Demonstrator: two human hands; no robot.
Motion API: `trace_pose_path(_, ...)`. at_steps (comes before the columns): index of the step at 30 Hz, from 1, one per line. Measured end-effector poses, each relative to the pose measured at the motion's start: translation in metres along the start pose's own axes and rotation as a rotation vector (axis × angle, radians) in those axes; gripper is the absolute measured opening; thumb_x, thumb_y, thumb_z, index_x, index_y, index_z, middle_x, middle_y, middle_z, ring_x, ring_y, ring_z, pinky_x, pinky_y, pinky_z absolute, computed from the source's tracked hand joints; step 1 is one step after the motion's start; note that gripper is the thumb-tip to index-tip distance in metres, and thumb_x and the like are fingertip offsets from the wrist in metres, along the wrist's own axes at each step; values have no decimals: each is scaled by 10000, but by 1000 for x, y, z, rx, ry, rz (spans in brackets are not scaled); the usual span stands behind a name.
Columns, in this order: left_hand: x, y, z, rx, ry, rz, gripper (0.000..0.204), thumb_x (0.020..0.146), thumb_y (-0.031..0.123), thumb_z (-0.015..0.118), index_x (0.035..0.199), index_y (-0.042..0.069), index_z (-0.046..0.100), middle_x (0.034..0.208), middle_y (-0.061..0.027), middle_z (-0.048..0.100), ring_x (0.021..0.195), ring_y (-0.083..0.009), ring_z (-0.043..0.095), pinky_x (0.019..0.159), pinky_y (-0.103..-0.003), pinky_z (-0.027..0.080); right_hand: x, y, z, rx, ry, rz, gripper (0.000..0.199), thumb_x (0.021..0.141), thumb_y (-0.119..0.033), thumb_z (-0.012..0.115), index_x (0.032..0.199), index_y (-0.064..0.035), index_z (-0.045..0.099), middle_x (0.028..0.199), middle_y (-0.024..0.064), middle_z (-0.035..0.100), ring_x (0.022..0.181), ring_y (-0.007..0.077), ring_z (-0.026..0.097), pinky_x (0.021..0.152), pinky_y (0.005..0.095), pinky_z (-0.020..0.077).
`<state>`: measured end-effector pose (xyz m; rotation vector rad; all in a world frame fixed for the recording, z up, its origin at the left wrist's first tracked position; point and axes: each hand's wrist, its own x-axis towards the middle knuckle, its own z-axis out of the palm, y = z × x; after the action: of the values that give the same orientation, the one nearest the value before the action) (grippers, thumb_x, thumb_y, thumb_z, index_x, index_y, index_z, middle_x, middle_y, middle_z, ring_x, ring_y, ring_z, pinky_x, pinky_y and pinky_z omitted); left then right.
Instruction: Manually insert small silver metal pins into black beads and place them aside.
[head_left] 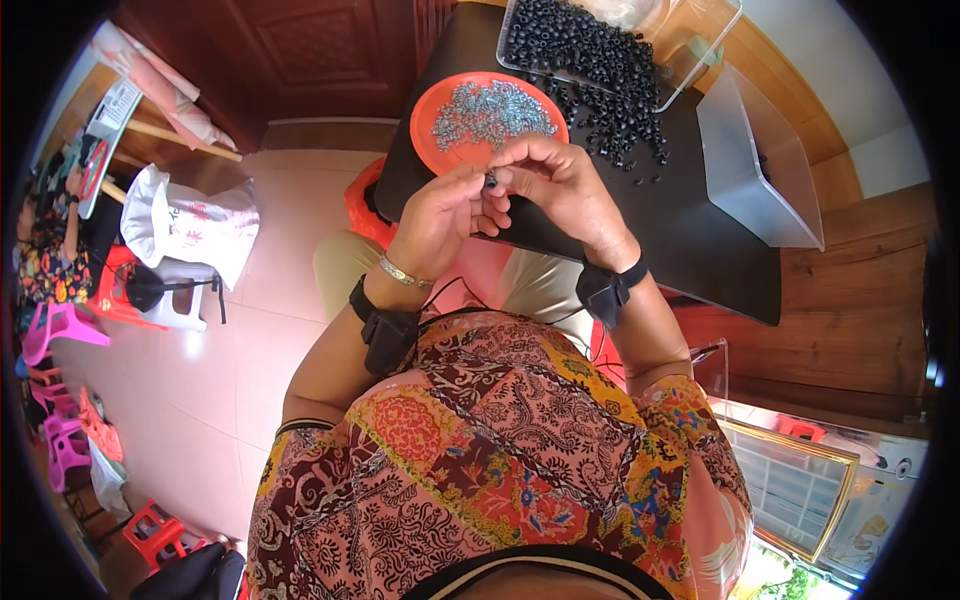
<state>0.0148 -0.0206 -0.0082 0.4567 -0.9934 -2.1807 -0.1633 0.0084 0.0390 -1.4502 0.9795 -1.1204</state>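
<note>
Over the near edge of the black table, two hands met just below the orange-red plate, both forearms angled up and inward from the lower edge. The left hand was turned partly palm-up, its fingers curled toward the right; the right hand arched across from the other side, wrist bent, with thumb and forefinger brought to a point. Between the fingertips sat one small black piece — pinched by both hands, though I could not tell which bore more of it.

Each wrist carried one strapped black device, two in all, and one bracelet circled the left wrist. One plate held a spread of silvery metal bits, too many to count. Two clear containers stood at the far and right sides: one bin heaped with black pieces that also lay strewn before it — again past counting — and one tilted bin near the table's right edge
</note>
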Motion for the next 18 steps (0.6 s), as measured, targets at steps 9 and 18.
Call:
trace_pose_path(9, -22, -1, -2, -18, 73, -53, 249, 948, 253, 454, 1019, 38, 557, 898, -68, 612, 799, -173, 608, 717, -282, 463, -26, 8, 36, -890, 243, -543, 265, 727, -11, 683, 990, -39, 672, 895, 118, 651, 787, 298, 630, 687, 367, 525)
trace_pose_path(18, -24, -6, -17, -28, 51, -28, 223, 962, 255, 442, 936, 54, 533, 884, -79, 607, 775, -185, 608, 696, -285, 473, 6, 1, -50, -1303, 228, -303, 90, 762, -72, 641, 847, -66, 670, 812, 92, 631, 825, 296, 604, 712, 383, 500)
